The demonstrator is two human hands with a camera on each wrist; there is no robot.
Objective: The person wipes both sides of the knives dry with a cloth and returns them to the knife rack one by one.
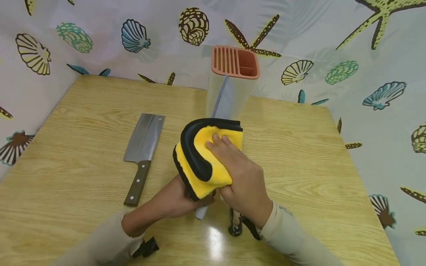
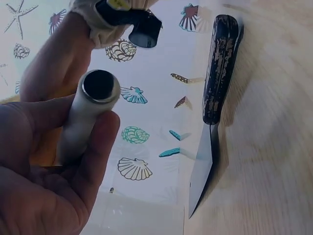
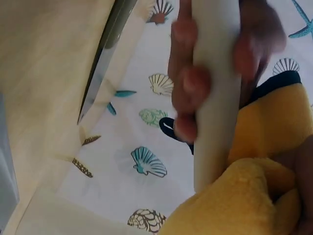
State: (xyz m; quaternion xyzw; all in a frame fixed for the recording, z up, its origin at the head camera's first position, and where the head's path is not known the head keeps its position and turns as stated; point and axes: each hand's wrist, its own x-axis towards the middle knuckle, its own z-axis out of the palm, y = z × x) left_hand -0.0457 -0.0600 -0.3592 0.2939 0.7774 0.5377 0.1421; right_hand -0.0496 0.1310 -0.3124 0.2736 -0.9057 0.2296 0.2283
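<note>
My left hand (image 1: 181,201) grips the white handle (image 2: 80,125) of a knife, thumb and fingers curled round it. The handle's butt end pokes out below that hand in the head view. My right hand (image 1: 246,181) holds a folded yellow cloth (image 1: 217,168) with black edging round the blade. Beyond the cloth the upper blade (image 1: 222,96) shows, pointing away from me; its lower part is hidden. In the right wrist view the cloth (image 3: 230,200) bunches where the white handle (image 3: 217,93) ends.
A cleaver (image 1: 144,138) lies on the wooden table (image 1: 299,147) to the left. Under my right wrist lies a knife with a worn black handle (image 2: 222,68). At the back stands a knife holder (image 1: 247,88) with a slotted orange top, close behind the raised blade.
</note>
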